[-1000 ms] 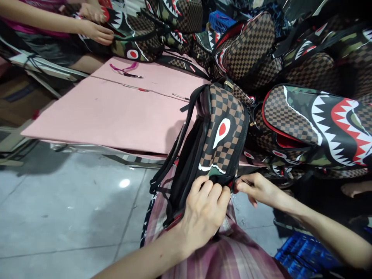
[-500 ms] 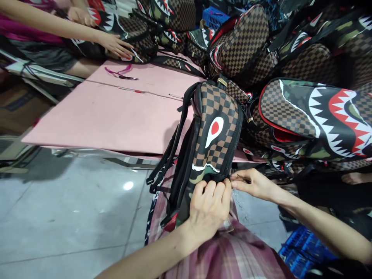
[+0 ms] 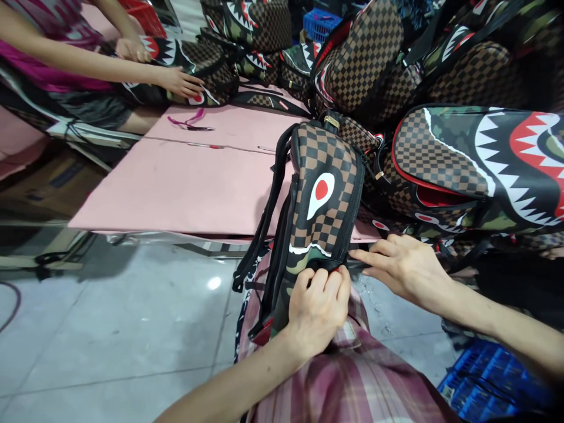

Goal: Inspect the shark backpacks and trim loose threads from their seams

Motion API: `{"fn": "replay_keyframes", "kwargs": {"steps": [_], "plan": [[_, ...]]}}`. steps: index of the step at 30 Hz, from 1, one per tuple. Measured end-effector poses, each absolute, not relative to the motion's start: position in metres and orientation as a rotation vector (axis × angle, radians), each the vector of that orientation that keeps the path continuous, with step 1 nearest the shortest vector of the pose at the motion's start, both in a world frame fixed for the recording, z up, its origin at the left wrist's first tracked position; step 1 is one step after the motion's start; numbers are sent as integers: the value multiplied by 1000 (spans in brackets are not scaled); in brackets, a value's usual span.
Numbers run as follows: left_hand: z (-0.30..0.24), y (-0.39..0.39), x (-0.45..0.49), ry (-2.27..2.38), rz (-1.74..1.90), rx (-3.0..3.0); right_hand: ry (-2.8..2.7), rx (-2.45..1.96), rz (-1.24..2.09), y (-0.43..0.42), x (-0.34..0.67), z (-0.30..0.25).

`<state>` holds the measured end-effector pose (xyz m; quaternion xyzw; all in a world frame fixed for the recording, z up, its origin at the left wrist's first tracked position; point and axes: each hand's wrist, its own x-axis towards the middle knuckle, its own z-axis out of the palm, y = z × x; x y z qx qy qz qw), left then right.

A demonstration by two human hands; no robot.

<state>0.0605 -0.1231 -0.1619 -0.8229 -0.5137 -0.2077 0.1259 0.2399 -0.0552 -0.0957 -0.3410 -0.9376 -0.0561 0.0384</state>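
A backpack [image 3: 324, 200] with a brown-and-black check, camouflage and a red-and-white eye patch stands tilted between my lap and the table edge. My left hand [image 3: 319, 308] is closed on its lower side, gripping the fabric by the dark pocket opening, with the fingertips tucked out of sight. Just right of the bag's zipper edge, my right hand [image 3: 405, 270] has its index finger and thumb stretched out and apart. The index fingertip is close to the edge; whether it touches I cannot tell. Nothing shows in that hand.
More backpacks [image 3: 445, 158] are piled to the right and behind. On the pink table [image 3: 185, 194] lie purple-handled snips [image 3: 189, 122]. Across it, a co-worker's hand [image 3: 178, 81] rests on another bag. Blue crates [image 3: 489, 376] sit at lower right.
My right hand has moved a little right from the zipper edge, and its fingers have spread from a pinch. My left hand keeps its grip. The view has shifted slightly.
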Motion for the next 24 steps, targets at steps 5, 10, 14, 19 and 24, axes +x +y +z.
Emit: {"fn": "replay_keyframes", "kwargs": {"steps": [5, 10, 14, 19, 24], "plan": [[-161, -123, 62, -1507, -581, -2398, -2841, -1024, -316, -52, 232, -93], [-162, -123, 62, -1506, -558, -2384, -2859, -906, -394, -49, 228, -94], [-162, -124, 62, -1515, -534, -2385, -2874, -874, -484, -51, 225, -93], [-162, -123, 62, -1508, -593, -2369, -2943, -932, -593, -64, 213, -85], [-164, -121, 63, -1501, -663, -2367, -2966, -980, -622, -72, 202, -82]]}}
